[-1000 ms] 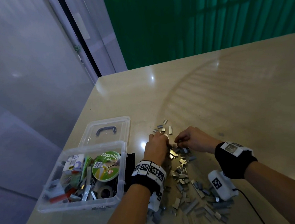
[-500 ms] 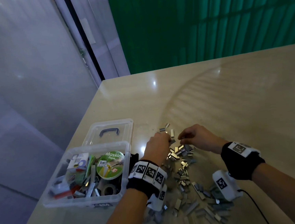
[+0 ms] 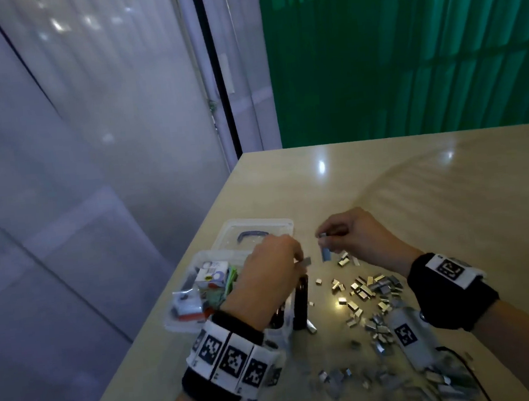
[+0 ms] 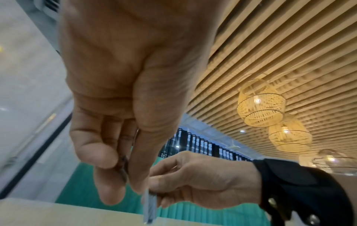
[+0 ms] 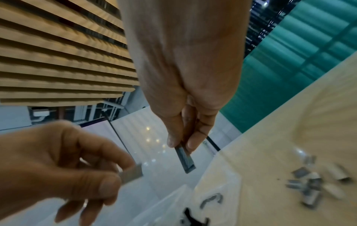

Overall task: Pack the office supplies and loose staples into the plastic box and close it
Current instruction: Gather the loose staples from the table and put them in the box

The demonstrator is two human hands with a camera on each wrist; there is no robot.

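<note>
A clear plastic box (image 3: 184,321) holding office supplies stands at the table's left edge, its lid (image 3: 253,233) with a blue handle lying open behind it. My left hand (image 3: 272,263) hovers over the box's right side and pinches a strip of staples (image 3: 305,261); the same strip (image 5: 131,174) shows in the right wrist view. My right hand (image 3: 352,234) is raised above the table and pinches another staple strip (image 3: 325,254), which hangs down (image 5: 185,159). Loose staples (image 3: 367,290) lie scattered on the table below and toward me.
A black stapler (image 3: 301,302) sits beside the box's right wall. The table's left edge (image 3: 196,238) drops to the floor just past the box. More staple pieces (image 3: 336,378) lie near the front. A black cable (image 3: 463,365) trails at lower right.
Both hands have lifted off the staple pile, each with a strip. The left hand has moved left over the box, and the camera view has swung left.
</note>
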